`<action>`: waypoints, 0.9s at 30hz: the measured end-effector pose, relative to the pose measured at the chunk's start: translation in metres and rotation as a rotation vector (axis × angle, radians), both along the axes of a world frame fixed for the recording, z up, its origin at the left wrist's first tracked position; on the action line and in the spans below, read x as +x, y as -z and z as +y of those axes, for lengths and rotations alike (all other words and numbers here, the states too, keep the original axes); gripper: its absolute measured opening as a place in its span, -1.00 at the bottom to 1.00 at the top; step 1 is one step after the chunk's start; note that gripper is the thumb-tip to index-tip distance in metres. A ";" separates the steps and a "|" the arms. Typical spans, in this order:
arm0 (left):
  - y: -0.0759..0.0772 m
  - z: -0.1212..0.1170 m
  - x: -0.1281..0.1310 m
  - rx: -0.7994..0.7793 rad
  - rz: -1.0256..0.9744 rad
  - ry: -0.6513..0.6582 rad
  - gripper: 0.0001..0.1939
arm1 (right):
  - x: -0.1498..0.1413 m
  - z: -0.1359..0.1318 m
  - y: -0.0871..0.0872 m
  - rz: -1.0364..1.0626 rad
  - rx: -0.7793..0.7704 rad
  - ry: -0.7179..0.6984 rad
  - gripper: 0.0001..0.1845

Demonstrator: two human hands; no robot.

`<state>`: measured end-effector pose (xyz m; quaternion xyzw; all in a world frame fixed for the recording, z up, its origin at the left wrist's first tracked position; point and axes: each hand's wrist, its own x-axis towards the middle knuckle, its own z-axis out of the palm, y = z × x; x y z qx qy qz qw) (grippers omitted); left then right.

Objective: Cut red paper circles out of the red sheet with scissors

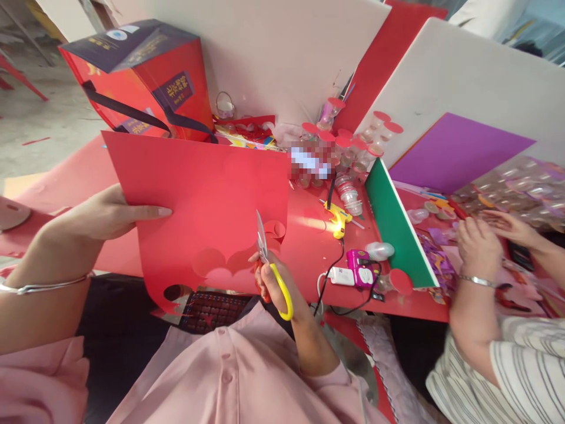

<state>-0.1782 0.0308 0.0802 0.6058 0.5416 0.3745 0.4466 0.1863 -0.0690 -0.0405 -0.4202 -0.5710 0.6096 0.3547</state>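
"Head view, how're the fingers?"
"Right hand (276, 285) is curled round scissors (262, 241); left hand (95, 215) pinches the red sheet (198, 188) sideways, thumb on top, probably steadying it."
"Sheet's where?"
"Over the table (304, 268) edge, left of the glue gun (338, 219)."

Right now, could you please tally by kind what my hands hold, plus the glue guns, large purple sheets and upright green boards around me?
Red sheet, left hand: 1
Scissors, right hand: 1
Glue gun: 1
Large purple sheet: 1
Green board: 1
Total: 5
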 end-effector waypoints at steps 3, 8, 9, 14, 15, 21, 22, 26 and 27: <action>-0.002 0.001 0.000 0.050 0.016 0.085 -0.39 | 0.001 -0.001 -0.001 -0.030 0.037 0.000 -0.21; 0.008 0.005 -0.009 0.014 -0.029 0.118 -0.42 | 0.002 -0.003 -0.007 -0.053 0.057 0.011 -0.20; 0.011 0.006 -0.011 -0.014 -0.049 0.097 -0.40 | 0.002 -0.003 -0.008 -0.053 0.051 0.012 -0.20; 0.008 0.007 -0.013 -0.137 -0.076 -0.014 -0.55 | 0.003 -0.004 -0.012 -0.041 0.035 0.003 -0.19; 0.004 0.007 -0.010 -0.138 -0.067 -0.020 -0.61 | 0.003 -0.005 -0.012 -0.037 0.035 0.003 -0.20; -0.008 0.005 -0.003 -0.139 -0.066 -0.019 -0.66 | 0.001 -0.003 -0.012 -0.043 0.038 0.010 -0.20; -0.007 0.006 -0.004 -0.139 -0.075 -0.029 -0.62 | 0.001 -0.003 -0.013 -0.045 0.036 0.008 -0.21; 0.002 0.009 -0.012 -0.145 -0.102 -0.013 -0.51 | 0.003 -0.001 -0.014 -0.045 0.033 -0.007 -0.21; 0.003 0.011 -0.013 -0.149 -0.104 0.001 -0.50 | 0.004 -0.001 -0.014 -0.044 0.031 -0.012 -0.21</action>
